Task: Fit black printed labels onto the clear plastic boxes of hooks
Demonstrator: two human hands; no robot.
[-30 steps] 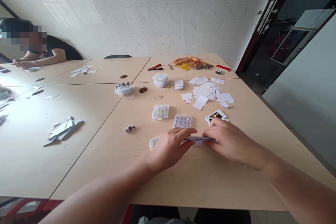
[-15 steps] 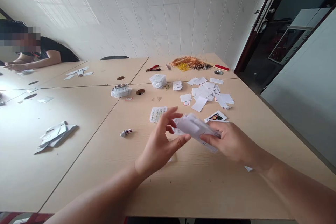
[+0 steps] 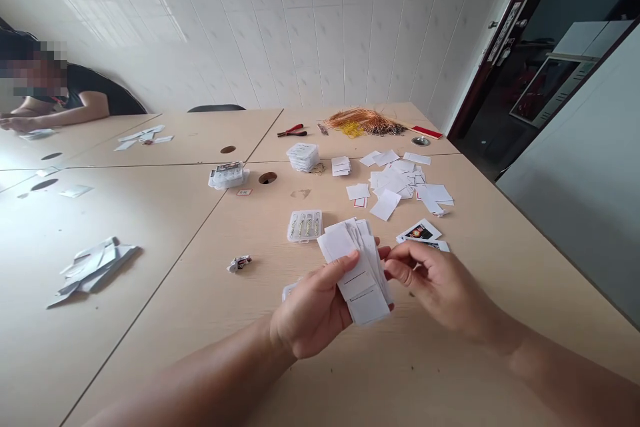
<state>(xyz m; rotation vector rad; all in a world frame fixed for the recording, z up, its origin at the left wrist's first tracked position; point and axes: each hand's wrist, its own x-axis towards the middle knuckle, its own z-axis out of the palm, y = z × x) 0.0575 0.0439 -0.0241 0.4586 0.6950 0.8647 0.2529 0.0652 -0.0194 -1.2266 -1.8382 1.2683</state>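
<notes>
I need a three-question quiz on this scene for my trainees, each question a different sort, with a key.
1. Which hand's thumb lies across the cards? A) right hand, B) left hand, C) neither.
2. True or false: the pliers lie farther from both hands than the crumpled scrap.
3. Fill in: the flat strip beside the orange strands is mostly ____.

Key: 1. B; 2. true; 3. red.

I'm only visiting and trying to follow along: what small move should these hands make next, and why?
Probably the right hand should nudge the white cards into an even stack: the left hand holds them with its thumb on top, their edges are fanned out unevenly, and the right hand is close beside them.
</notes>
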